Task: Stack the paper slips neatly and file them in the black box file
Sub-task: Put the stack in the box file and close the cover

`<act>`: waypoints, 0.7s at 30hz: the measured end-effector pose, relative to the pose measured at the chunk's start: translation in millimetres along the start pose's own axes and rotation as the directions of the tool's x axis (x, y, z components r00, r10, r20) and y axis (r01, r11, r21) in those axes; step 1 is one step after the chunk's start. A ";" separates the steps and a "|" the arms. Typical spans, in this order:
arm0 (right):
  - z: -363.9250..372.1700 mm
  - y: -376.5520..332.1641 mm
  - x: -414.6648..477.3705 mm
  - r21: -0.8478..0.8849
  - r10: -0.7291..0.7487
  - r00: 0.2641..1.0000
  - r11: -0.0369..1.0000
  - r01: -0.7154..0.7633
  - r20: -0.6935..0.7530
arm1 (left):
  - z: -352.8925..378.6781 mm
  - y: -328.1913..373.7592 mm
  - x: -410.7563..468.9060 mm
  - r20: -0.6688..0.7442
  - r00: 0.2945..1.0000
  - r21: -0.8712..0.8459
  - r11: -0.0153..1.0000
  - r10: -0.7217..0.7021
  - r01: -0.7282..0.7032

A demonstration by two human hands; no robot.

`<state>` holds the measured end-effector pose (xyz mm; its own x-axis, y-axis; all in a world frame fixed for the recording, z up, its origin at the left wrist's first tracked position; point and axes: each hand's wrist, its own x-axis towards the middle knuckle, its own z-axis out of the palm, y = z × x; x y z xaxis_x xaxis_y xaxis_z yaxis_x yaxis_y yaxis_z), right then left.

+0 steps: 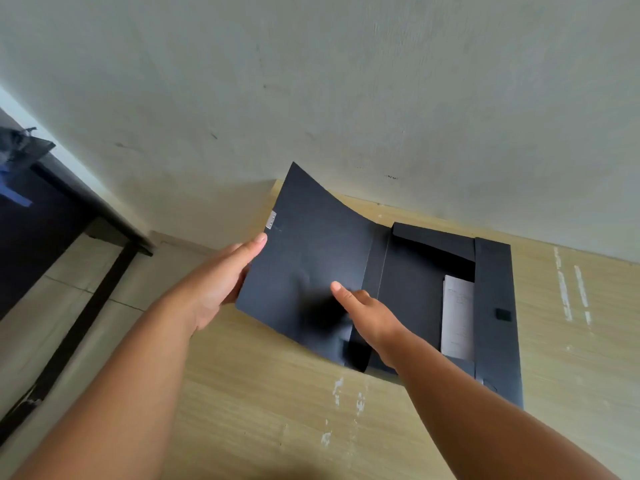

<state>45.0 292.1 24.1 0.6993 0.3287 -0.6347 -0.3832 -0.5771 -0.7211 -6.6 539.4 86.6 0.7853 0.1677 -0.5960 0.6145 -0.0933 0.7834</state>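
The black box file [491,306] lies open on a light wooden table [277,410] against the wall. Its big cover flap [311,265] is lifted and curved over the left side. My left hand [225,282] grips the flap's left edge, just below a small silver tab. My right hand [363,306] rests on the flap's inner face with the fingers spread flat. White paper slips [457,317] lie inside the box at its right, partly hidden under an inner black flap.
A pale wall [346,81] rises right behind the table. To the left stands a dark table [52,216] over a tiled floor. White scuff marks [568,289] streak the wood to the right of the file.
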 end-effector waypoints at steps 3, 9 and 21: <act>-10.0 -6.1 -8.7 0.225 0.021 1.000 0.974 -0.021 0.003 | 33.2 23.7 -14.7 0.052 0.995 -0.077 0.994 0.081 -0.077; -52.5 -12.5 -40.7 0.485 -0.121 0.989 0.862 0.146 -0.083 | 115.6 37.5 -11.9 0.104 0.968 -0.083 0.972 0.227 -0.219; -174.0 68.9 -87.5 0.379 0.030 0.904 0.913 0.148 -0.426 | 269.6 29.6 2.7 0.134 0.861 0.320 0.801 0.490 -0.506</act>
<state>62.4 93.6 78.3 0.8779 -0.0383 -0.4773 -0.4751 -0.1947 -0.8581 34.2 272.5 60.6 0.9877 -0.0327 -0.1530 0.1194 -0.4735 0.8726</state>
